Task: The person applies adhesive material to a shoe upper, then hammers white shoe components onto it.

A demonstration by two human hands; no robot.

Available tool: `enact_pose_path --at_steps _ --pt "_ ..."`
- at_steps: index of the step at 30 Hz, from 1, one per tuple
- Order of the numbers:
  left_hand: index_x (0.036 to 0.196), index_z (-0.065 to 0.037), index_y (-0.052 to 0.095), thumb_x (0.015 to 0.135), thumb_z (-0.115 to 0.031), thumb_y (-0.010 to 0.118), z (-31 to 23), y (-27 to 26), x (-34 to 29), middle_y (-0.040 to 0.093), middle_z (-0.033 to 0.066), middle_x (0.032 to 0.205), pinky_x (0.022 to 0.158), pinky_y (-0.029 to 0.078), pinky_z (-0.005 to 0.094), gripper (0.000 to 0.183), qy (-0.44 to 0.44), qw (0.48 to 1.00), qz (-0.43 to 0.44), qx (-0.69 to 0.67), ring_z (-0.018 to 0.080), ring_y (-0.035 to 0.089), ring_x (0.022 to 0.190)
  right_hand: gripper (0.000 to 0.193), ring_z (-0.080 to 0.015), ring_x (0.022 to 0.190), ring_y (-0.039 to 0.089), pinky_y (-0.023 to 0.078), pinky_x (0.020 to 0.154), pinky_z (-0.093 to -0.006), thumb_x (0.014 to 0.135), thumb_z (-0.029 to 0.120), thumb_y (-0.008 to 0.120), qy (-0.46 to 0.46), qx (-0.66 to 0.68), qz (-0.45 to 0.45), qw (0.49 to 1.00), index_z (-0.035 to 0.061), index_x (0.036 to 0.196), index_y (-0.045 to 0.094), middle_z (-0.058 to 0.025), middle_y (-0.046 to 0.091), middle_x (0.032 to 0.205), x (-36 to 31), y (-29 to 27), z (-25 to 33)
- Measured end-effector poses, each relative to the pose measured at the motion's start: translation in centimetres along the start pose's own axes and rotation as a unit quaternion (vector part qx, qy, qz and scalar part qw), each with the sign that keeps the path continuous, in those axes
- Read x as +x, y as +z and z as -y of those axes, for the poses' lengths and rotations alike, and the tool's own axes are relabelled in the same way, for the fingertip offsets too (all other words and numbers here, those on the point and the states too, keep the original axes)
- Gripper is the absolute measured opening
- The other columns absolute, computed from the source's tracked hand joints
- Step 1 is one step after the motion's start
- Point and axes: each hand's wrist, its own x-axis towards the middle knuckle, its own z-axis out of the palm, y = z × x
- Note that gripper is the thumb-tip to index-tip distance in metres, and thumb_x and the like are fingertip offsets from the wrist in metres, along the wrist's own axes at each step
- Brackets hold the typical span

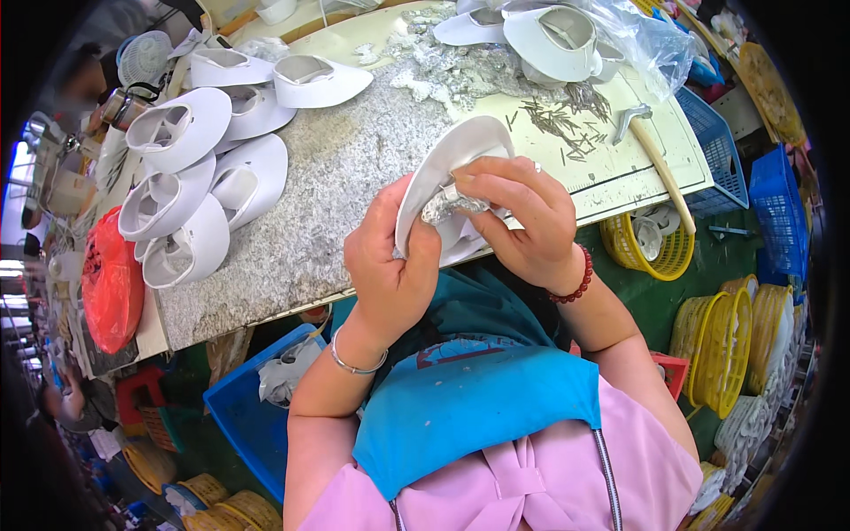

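A white moulded piece with a wide flared rim [456, 152] is tilted up over the table's near edge. My left hand [390, 261] is closed on its left side, thumb in front. The fingers of my right hand [531, 221] are pinched round a crumpled wad of silver foil [452, 205] at the hollow of the piece. My right fingertips partly cover the foil, so I cannot tell how far it sits inside. Similar white pieces [181, 124] are piled on the table's left, and a few more [553, 44] lie at the far right.
Silvery flakes coat the worktable [292, 195]. Loose nails [575, 133] and a wooden-handled hammer [660, 164] lie at the right. A red plastic bag [113, 279] hangs at the left edge. Below are a blue bin [243, 416] and a yellow basket [660, 265].
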Motion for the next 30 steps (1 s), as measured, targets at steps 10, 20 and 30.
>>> enact_pose_path --at_steps 10,20,30 --pt "0.125 0.005 0.056 0.094 -0.007 0.054 0.7 0.9 -1.3 0.059 0.0035 0.072 0.056 0.043 0.0234 0.033 0.007 1.0 -0.004 -0.001 0.0064 0.052 0.062 0.033 -0.024 0.075 0.063 0.05 0.062 -0.0315 0.066 -0.006 0.072 0.002 -0.025 -0.043 0.999 0.0047 0.097 0.068 -0.0085 0.069 0.097 -0.7 0.2 0.2" --pt "0.124 0.005 0.059 0.093 -0.007 0.055 -0.3 1.0 -1.4 0.055 0.0003 0.067 0.053 0.041 0.0222 0.033 -0.013 1.0 0.007 -0.002 0.0041 0.048 0.059 0.034 -0.022 0.077 0.062 0.05 0.065 -0.0302 0.062 -0.004 0.072 -0.062 -0.069 -0.07 0.993 0.0052 0.095 0.069 -0.0082 0.069 0.1 -0.9 0.2 0.2" --pt "0.123 0.005 0.06 0.093 -0.008 0.056 0.1 1.2 -1.3 0.055 -0.0009 0.067 0.054 0.041 0.0218 0.033 -0.009 1.0 0.007 -0.019 0.0036 0.047 0.06 0.031 -0.0197 0.072 0.063 0.049 0.059 -0.0273 0.065 -0.001 0.073 -0.088 -0.111 -0.046 0.989 0.0045 0.095 0.069 -0.0082 0.07 0.099 -1.2 0.0 -0.2"
